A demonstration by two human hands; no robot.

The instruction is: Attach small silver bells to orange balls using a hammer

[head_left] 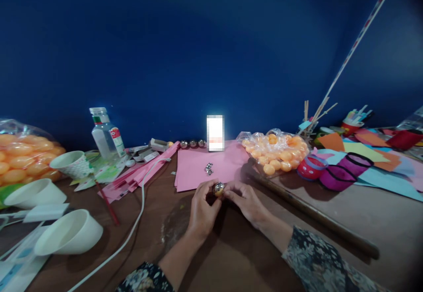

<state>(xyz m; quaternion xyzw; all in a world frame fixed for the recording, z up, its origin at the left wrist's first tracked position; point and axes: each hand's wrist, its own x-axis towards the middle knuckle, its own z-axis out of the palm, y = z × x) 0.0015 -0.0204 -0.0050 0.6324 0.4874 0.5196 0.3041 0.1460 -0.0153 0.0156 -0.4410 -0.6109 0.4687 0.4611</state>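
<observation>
Near the pink paper [191,173], left hand [204,208] and right hand [247,201] pinch a shiny ball [218,189], likely mid-handling; next move wants steady grip.

I wear the one camera on my head, and it looks forward and down across the table [231,248] in a wide sweep. My left hand [204,208] and right hand [246,201] sit near, below the frame's centre; the blue wall [211,54] fills its upper half.

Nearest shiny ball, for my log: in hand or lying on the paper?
In hand: the left hand curls around the shiny ball, and the right hand is at its side.
</observation>
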